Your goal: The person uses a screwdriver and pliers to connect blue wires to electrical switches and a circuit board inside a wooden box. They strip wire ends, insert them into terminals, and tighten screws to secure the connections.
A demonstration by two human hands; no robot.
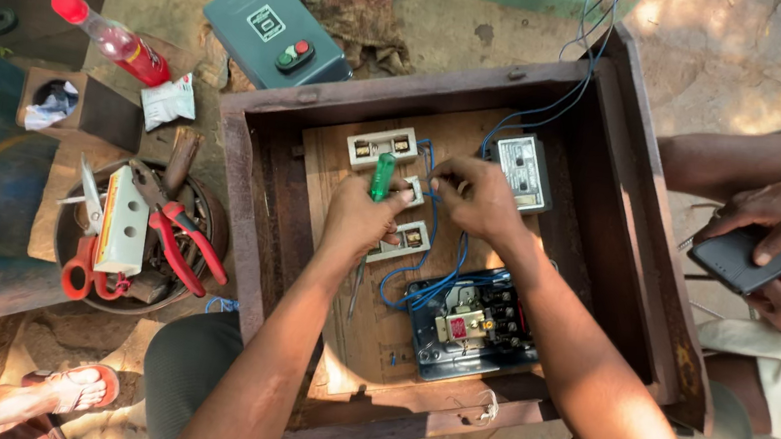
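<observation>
Left hand [359,218]: closed around green-handled screwdriver [382,176], handle sticking up above the knuckles.
Right hand [475,197]: just beside the left, fingertips pinched on a blue wire [424,283].
Terminal blocks [383,146]: white, directly under and around both hands, fixed to board inside wooden box [608,226].
Contactor unit [470,324]: below the right wrist.
Another person's hands [779,213]: well right, holding a dark phone [741,261].

Screwdriver [382,175] tip hidden behind left hand [358,218].
</observation>
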